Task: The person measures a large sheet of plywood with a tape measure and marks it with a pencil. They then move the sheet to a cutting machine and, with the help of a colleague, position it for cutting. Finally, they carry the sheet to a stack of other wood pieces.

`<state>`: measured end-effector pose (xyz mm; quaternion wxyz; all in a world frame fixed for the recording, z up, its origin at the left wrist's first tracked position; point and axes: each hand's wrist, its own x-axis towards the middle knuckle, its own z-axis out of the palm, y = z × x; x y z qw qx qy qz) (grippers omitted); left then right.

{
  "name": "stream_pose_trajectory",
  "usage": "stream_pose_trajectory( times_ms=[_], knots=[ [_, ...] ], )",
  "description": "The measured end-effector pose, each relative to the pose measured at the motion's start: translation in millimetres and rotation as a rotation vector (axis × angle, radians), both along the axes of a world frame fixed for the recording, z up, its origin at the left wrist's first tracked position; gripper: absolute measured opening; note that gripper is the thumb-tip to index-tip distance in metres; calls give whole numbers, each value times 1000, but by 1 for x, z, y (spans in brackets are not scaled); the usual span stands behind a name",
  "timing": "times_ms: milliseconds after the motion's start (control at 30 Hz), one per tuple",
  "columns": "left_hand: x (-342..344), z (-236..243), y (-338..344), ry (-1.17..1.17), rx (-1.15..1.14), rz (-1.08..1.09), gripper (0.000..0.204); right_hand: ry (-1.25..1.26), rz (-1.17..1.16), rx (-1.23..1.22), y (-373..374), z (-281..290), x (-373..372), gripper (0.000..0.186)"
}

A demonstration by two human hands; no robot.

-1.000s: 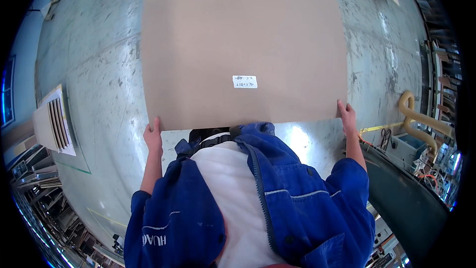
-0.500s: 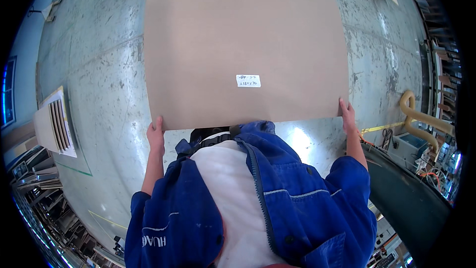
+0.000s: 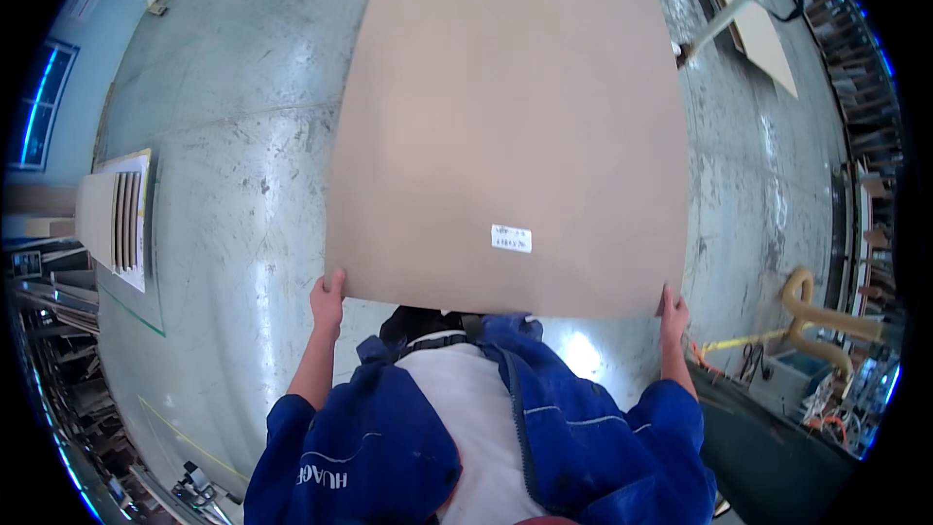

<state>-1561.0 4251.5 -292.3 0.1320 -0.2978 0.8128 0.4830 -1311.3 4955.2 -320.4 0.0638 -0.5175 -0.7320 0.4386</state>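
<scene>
A large flat brown board stretches away in front of me, its near edge close to my waist. My left hand grips the near left corner, thumb on top and the other fingers out of sight beneath. At the near right corner my right hand holds the board the same way. A small white label with handwriting lies on the board's top face, right of its middle and near the close edge. The far end of the board runs out of the picture.
At the left stands a stack of boards. A pallet jack handle rises at the upper right, beside pale panels. A beige flexible hose and a dark green surface lie to my right. Worn grey floor surrounds me.
The board's near edge and both hands now sit lower in the picture. The board appears slanted, its far end farther right, and more of the pallet jack and panels shows at the upper right.
</scene>
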Motion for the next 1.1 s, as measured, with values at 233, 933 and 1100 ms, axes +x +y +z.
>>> stream_pose_trajectory(
  times_ms=[233,933,1100],
  knots=[
    [9,-3,-14,26,-9,-83,56,-242,78,135,-1,11,-2,78],
    [489,-107,-359,-258,386,1232,22,191,1397,621,-598,58,-257,66],
    [524,-109,-366,-34,599,1566,33,169,1774,534,-743,70,-277,59]
  ],
)
